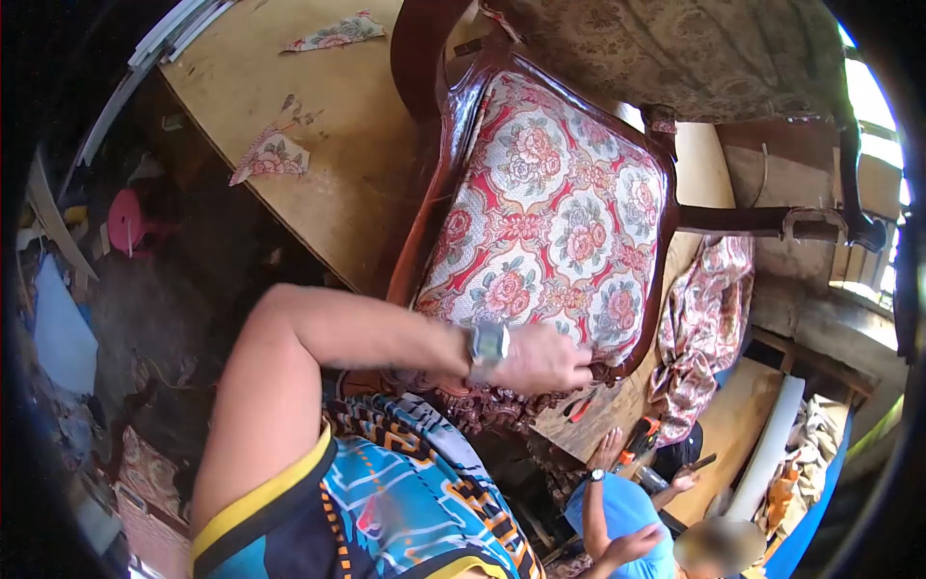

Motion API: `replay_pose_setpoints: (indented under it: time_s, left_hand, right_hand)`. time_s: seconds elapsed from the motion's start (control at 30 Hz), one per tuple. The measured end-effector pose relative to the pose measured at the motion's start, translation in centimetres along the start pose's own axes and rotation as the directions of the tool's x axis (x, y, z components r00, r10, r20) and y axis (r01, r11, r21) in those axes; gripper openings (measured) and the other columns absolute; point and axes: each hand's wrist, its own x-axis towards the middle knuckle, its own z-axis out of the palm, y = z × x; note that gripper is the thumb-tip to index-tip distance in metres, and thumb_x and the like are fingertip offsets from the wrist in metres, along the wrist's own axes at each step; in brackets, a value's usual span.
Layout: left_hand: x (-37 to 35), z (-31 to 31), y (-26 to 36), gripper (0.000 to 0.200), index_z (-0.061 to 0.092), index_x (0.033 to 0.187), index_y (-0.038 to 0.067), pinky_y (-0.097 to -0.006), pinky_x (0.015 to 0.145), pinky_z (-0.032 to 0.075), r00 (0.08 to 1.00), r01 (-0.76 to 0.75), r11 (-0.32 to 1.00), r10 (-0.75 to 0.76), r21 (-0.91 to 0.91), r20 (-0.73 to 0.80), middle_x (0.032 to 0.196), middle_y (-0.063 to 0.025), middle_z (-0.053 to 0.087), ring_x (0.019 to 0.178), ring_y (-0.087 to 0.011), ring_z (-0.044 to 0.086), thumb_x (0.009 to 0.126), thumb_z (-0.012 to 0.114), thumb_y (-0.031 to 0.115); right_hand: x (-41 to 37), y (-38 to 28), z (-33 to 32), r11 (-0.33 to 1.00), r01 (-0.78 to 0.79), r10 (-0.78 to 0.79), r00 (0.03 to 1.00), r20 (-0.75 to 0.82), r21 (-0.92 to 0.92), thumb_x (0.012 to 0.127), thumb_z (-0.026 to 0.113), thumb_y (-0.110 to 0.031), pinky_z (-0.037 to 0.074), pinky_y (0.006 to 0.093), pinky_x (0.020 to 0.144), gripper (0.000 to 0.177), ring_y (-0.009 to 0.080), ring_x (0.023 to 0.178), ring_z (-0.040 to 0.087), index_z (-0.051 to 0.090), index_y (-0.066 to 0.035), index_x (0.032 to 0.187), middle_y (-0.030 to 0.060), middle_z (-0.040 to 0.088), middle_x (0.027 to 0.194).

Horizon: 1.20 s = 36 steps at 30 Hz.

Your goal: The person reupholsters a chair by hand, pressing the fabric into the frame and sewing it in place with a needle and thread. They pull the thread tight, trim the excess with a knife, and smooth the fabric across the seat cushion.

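Note:
My left hand [542, 358], with a watch on its wrist, reaches across the near edge of an upholstered chair seat [584, 232]. Its fingers are curled and slightly blurred; what they hold, if anything, I cannot make out. Red, white and grey floral fabric covers the seat, set in a dark, glossy wooden frame [424, 227]. Carved wood [482, 405] shows just below the hand. The chair back [666, 53], in worn brownish patterned cloth, rises at the top. My right hand is not in view.
Floral fabric scraps [278, 156] lie on the wooden table [338, 106]. A bunched floral cloth [702, 333] hangs at the right. Red-handled tool [581, 411] lies beyond the hand. A person in a blue shirt [627, 521] works nearby. A pink roll [125, 221] is at left.

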Motion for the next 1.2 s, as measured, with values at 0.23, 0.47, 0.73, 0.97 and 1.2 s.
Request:
replay_pose_setpoints:
  time_s: [0.23,0.47,0.73,0.97,1.2]
  left_hand:
    - [-11.4,-19.9,-5.1,0.024,0.062,0.105,0.006,-0.0415,0.065,0.053,0.655,0.749,0.523,-0.675,0.406,-0.338,0.084,-0.0107,0.064,0.075,-0.0317,0.064,0.091,0.055,0.024]
    - [-22.1,-19.7,6.2,0.015,0.071,0.092,0.005,-0.0371,0.059,0.05,0.532,0.808,0.495,-0.846,-0.319,0.032,0.072,-0.0132,0.064,0.064,-0.0288,0.064,0.087,0.061,0.015]
    - [-31.9,-7.4,17.5,0.023,0.065,0.072,0.0,-0.0286,0.05,0.04,0.171,0.616,-0.042,-0.968,-0.787,0.185,0.06,-0.0068,0.057,0.05,-0.0149,0.053,0.088,0.059,0.014]
    - [-41.3,5.9,23.4,0.04,0.06,0.064,-0.001,-0.0256,0.048,0.038,-0.162,0.098,-0.682,-0.729,-0.724,0.665,0.06,0.0008,0.058,0.055,-0.0044,0.048,0.097,0.056,0.022]
    - [-38.9,2.8,22.9,0.035,0.061,0.074,-0.008,-0.0306,0.05,0.041,-0.108,0.71,-0.363,-0.903,-0.603,0.416,0.055,-0.0083,0.055,0.058,-0.0058,0.049,0.092,0.06,0.022]
  right_hand:
    - [1.2,10.7,-4.5,0.653,-0.114,-0.152,0.949,-0.277,-0.749,0.094,0.052,-0.012,0.032,0.0315,0.09,0.041,0.0172,0.104,0.039,0.038,0.002,0.13,0.0099,0.042,0.111]
    - [-9.2,2.8,30.6,0.863,0.426,-0.157,0.736,0.658,-0.271,0.086,0.07,-0.012,0.041,0.0284,0.075,0.042,0.0134,0.087,0.046,0.041,0.001,0.114,0.0053,0.046,0.098]
    - [-17.4,-3.6,49.6,0.482,0.856,-0.386,0.398,0.832,-0.185,0.078,0.075,-0.023,0.048,0.0369,0.067,0.054,0.0221,0.075,0.058,0.04,-0.001,0.112,0.0129,0.057,0.083]
    - [-17.3,-2.5,49.9,0.505,0.846,-0.428,0.419,0.801,-0.173,0.076,0.072,-0.019,0.048,0.0396,0.066,0.046,0.026,0.07,0.059,0.042,-0.002,0.108,0.0156,0.059,0.078]
    - [-18.5,-3.4,50.3,0.436,0.866,-0.385,0.426,0.819,-0.246,0.072,0.068,-0.013,0.043,0.0438,0.075,0.04,0.0366,0.078,0.059,0.047,-0.002,0.104,0.0155,0.061,0.081]
